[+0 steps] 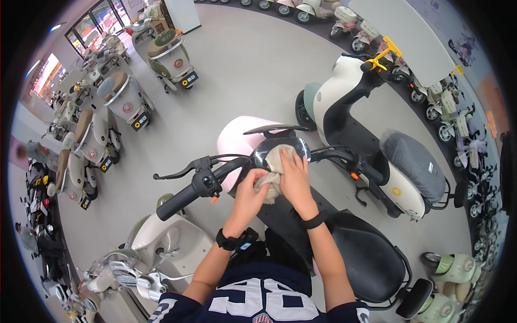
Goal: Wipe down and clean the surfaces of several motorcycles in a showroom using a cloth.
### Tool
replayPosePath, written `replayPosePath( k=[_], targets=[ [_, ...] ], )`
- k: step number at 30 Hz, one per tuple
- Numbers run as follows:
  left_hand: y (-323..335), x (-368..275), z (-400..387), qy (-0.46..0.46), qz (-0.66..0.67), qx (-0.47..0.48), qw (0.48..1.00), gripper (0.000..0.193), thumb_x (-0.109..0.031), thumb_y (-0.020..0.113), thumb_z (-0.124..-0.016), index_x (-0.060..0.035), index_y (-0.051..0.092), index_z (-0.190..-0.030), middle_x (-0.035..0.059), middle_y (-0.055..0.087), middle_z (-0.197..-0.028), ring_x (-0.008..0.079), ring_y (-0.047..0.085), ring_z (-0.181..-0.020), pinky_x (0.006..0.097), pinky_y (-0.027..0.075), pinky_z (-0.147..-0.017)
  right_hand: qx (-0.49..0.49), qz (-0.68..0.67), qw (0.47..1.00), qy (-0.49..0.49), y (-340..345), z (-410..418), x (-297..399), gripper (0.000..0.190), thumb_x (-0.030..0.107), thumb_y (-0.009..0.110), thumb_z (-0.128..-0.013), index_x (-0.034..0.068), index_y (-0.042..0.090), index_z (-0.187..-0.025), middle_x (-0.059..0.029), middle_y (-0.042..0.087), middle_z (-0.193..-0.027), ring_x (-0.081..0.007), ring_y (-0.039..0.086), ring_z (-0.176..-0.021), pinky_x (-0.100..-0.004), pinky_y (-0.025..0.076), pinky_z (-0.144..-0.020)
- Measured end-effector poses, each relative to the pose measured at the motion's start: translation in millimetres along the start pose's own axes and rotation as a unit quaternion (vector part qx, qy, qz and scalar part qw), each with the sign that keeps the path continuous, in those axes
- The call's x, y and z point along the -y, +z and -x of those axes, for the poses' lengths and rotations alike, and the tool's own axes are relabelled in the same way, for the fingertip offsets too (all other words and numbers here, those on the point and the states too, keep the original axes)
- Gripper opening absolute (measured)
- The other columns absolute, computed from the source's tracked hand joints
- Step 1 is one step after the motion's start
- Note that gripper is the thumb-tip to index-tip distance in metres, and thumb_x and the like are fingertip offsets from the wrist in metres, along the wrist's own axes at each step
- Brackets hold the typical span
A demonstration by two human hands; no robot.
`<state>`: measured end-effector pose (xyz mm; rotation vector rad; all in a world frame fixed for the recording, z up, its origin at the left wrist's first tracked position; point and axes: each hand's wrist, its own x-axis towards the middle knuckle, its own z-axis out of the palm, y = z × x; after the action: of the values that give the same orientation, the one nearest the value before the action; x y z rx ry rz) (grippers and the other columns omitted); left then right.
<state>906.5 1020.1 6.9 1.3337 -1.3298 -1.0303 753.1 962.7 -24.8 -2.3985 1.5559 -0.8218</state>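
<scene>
Before me stands a pink electric scooter [238,139] with a glossy black instrument panel [261,152]. A beige cloth [274,160] lies bunched over the panel and its lower edge. My right hand [294,177] presses the upper part of the cloth against the panel, fingers spread over it. Pinched between the thumb and fingers of my left hand [252,194] is the lower, bunched end. The black left handlebar grip [177,203] and brake lever [177,171] extend left of my hands. Below right is the black seat [363,258].
A white scooter [343,80] with a plastic-wrapped seat [412,165] stands close on the right. At lower left another cream scooter [173,238] is near my left arm. More scooters [129,101] line the left side and the far wall. Two people [38,153] are at the far left.
</scene>
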Motion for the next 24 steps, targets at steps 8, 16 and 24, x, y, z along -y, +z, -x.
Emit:
replayPosePath(
  k=[8, 16, 24],
  targets=[
    [26, -7, -6, 0.053, 0.053, -0.018, 0.997, 0.042, 0.0, 0.058, -0.09, 0.0012, 0.046, -0.13, 0.0188, 0.062, -0.121, 0.0255, 0.062, -0.113, 0.034, 0.049, -0.094, 0.026, -0.015, 0.999, 0.023, -4, -17, -10, 0.064, -0.004, 0.05, -0.081, 0.002, 0.043, -0.144, -0.0136, 0.05, -0.144, -0.0379, 0.04, -0.136, -0.0544, 0.02, -0.116],
    [38, -7, 27, 0.091, -0.099, 0.013, 0.991, 0.059, -0.004, 0.064, -0.083, -0.0033, 0.045, -0.14, 0.023, 0.052, -0.126, 0.0372, 0.051, -0.119, 0.0401, 0.041, -0.103, -0.005, -0.021, 0.998, 0.063, 6, 1, -4, 0.059, 0.01, 0.052, -0.089, 0.002, 0.04, -0.147, -0.0122, 0.043, -0.151, -0.0385, 0.036, -0.139, -0.0488, 0.026, -0.115],
    [52, 1, 46, 0.092, -0.11, 0.013, 0.99, 0.053, 0.0, 0.06, -0.085, -0.0046, 0.049, -0.137, 0.0227, 0.053, -0.131, 0.0378, 0.052, -0.117, 0.0415, 0.042, -0.1, 0.011, -0.081, 0.995, 0.065, -7, 40, -3, 0.064, 0.01, 0.059, -0.087, -0.001, 0.038, -0.146, -0.0147, 0.039, -0.153, -0.0416, 0.032, -0.141, -0.0442, 0.037, -0.11]
  ],
)
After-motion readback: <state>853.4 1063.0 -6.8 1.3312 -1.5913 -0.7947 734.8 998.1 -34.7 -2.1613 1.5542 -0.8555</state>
